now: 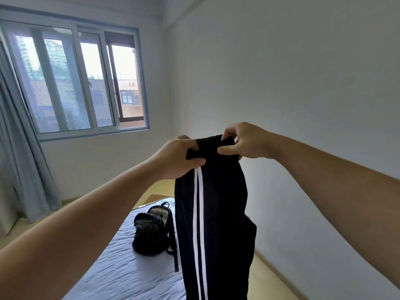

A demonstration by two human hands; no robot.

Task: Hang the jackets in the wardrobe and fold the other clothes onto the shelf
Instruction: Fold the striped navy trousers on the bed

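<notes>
A pair of black track trousers (218,213) with two white side stripes hangs straight down in front of me, above the bed. My left hand (177,158) grips the left end of the elastic waistband. My right hand (244,141) pinches the right end of the waistband between thumb and fingers. The trouser legs run out of the bottom of the frame. No wardrobe, shelf or jacket is in view.
An open black backpack (151,230) lies on the bed's pale blue mattress (121,271), its strap trailing toward me. A window (75,81) with a grey curtain (19,165) fills the left wall. A bare white wall stands on the right, with wooden floor along it.
</notes>
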